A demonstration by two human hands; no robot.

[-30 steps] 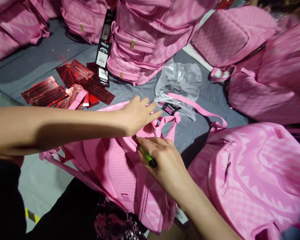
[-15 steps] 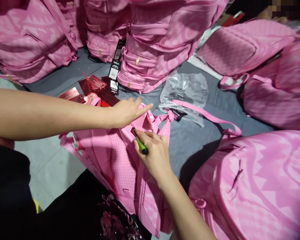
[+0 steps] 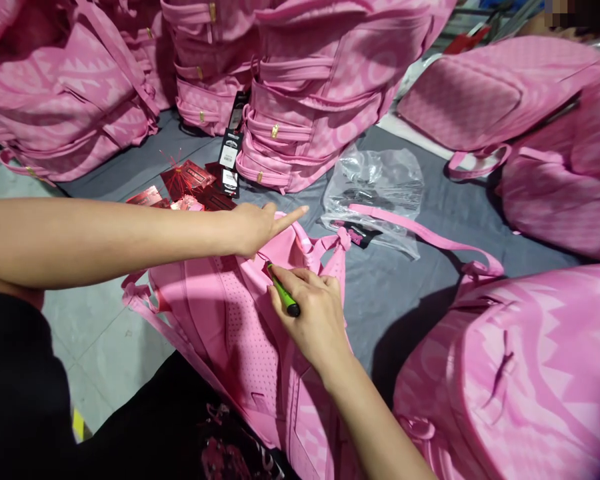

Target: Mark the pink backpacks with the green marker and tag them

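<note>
A pink backpack (image 3: 250, 300) with a dotted padded back lies at the table's near edge, partly over my lap. My left hand (image 3: 260, 227) reaches across its top, index finger stretched out and the other fingers curled on the fabric. In my right hand (image 3: 313, 307) is a slim green tool with a black end (image 3: 284, 293), closed in the fingers. Its front end points at the backpack's fabric just below my left hand; its exact kind cannot be made out. A knotted pink strap (image 3: 344, 240) sticks up at the backpack's right side.
Several pink backpacks (image 3: 305, 120) stand along the back of the grey-covered table (image 3: 375, 280). Another backpack (image 3: 540, 360) is close on the right. Red tags (image 3: 187, 180), black tags (image 3: 229, 160) and a clear plastic bag (image 3: 375, 180) lie beyond my hands.
The view has shifted slightly, so things sit a little lower and mostly further right. Both hands keep nearly the same place on the backpack, with the left hand's other fingers more curled in.
</note>
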